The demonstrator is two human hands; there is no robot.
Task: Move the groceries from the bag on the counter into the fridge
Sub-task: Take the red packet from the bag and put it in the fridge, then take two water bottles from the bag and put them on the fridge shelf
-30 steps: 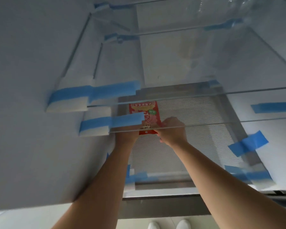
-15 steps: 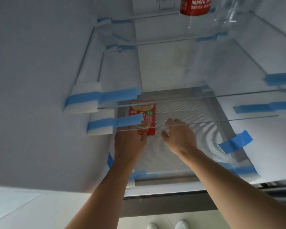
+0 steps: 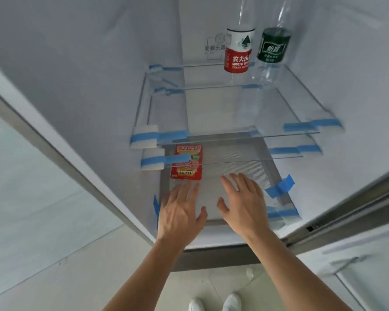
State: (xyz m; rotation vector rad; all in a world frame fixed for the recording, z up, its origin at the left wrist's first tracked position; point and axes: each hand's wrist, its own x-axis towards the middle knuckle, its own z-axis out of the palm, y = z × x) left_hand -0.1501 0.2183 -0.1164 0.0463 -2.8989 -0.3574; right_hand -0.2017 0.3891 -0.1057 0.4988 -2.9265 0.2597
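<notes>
A flat red food packet (image 3: 186, 163) lies on the ribbed bottom shelf (image 3: 240, 169) of the open fridge, near its left side, partly under a glass shelf. My left hand (image 3: 180, 212) hovers just in front of the packet, fingers spread, holding nothing. My right hand (image 3: 243, 203) is beside it over the shelf's middle, also spread and empty. Two clear water bottles stand on an upper glass shelf (image 3: 285, 95), one with a red-and-white label (image 3: 238, 51), one with a dark green label (image 3: 273, 44). The bag and counter are out of view.
Two more glass shelves (image 3: 285, 136) sit above the packet, held with blue tape and white foam blocks (image 3: 144, 139). The fridge's left wall (image 3: 88, 90) and right wall close in the space. White shoes (image 3: 213, 303) and tiled floor show below.
Both hands let go of the red packet and pulled back toward the fridge's front edge. The view tilted up, bringing the two bottles into sight.
</notes>
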